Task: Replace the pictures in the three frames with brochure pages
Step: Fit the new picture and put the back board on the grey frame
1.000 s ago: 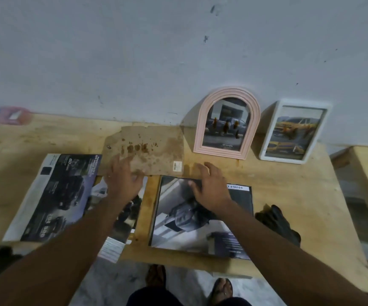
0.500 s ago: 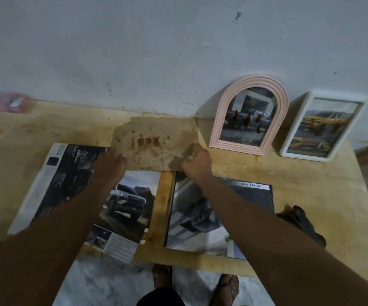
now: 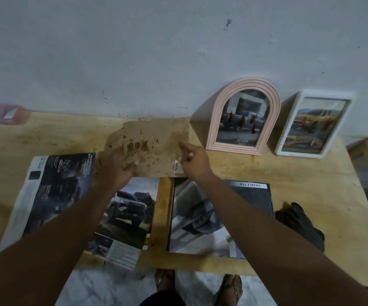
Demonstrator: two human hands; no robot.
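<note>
At the back of the wooden table (image 3: 267,171), as caught by the head camera (the only view given), two frames were propped against the grey wall (image 3: 156,51). One was a pink arched frame (image 3: 213,129) with a truck picture in it. Just to its right was a white rectangular frame (image 3: 326,94) with a yellowish vehicle picture.

Left of the pink frame, a stained brown board (image 3: 154,138) was laid flat on the table, its far edge up at the wall. The left hand (image 3: 117,166) was rested on the board's near left part, fingers stretched out fairly flat, nothing gripped. The right hand (image 3: 195,161) was held at the board's near right corner, by a small white label (image 3: 178,167). Its index finger was stuck out over the board and the rest were curled. Whether the corner was actually pinched couldn't be told, it was kinda blurry there.

Nearer the front edge, the brochure pages were spread flat. An open brochure (image 3: 57,191) with dark car pages was partly covered by the left forearm, and a separate page (image 3: 258,199) marked "DOUBLE CAB" by the right forearm. A strip of bare wood was left between them. A crumpled black item (image 3: 300,224) was lying right of that page, and sandalled feet (image 3: 231,286) could be seen below the table edge.
</note>
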